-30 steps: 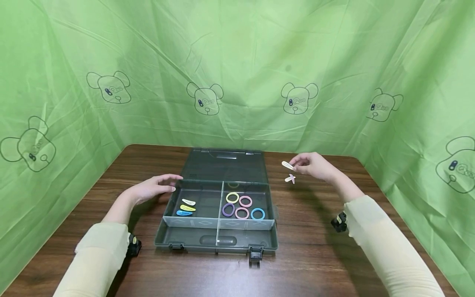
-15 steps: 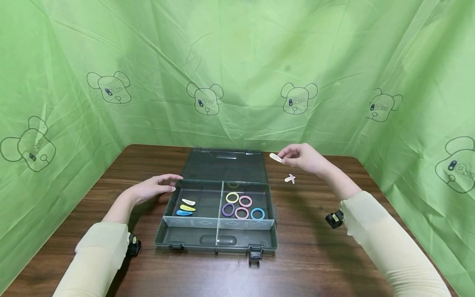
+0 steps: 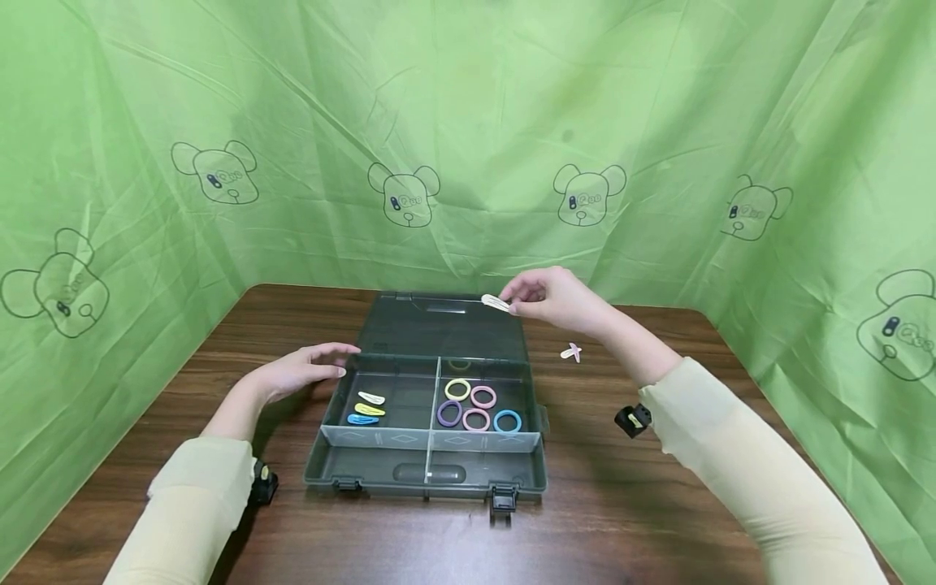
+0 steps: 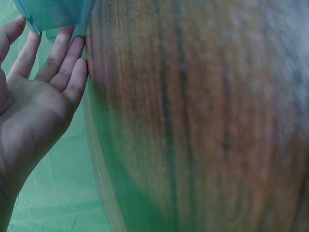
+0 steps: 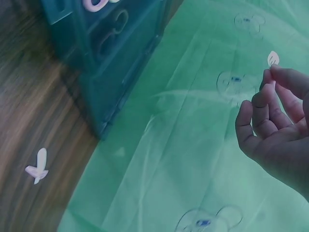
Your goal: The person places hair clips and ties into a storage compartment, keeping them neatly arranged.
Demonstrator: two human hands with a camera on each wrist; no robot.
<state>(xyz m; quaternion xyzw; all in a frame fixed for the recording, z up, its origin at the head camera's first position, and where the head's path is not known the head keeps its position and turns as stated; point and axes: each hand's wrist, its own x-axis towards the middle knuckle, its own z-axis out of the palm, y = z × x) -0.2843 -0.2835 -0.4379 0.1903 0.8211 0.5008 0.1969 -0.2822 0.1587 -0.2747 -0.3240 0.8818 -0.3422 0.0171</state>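
Note:
My right hand (image 3: 566, 301) pinches a cream-white snap hair clip (image 3: 496, 303) by one end, held in the air over the raised lid (image 3: 446, 325) of a grey see-through divided box (image 3: 544, 463). In the right wrist view the same clip (image 5: 273, 58) shows above thumb and forefinger. The box's back left compartment holds a white clip (image 3: 371, 398), a yellow clip (image 3: 370, 409) and a blue clip (image 3: 363, 420). My left hand (image 3: 296, 373) rests at the box's left wall, its fingers (image 4: 56, 54) fairly straight against it.
Several hair ties, among them a purple tie (image 3: 449, 413) and a blue tie (image 3: 508, 422), lie in the back right compartment. Two pale crossed clips (image 3: 572, 352) lie on the wooden table (image 3: 600, 520) right of the box. A green curtain (image 3: 497, 97) surrounds the table.
My right hand has carried the cream-white hair clip leftward and slightly away, from above the table to over the box's lid. The left hand stays still.

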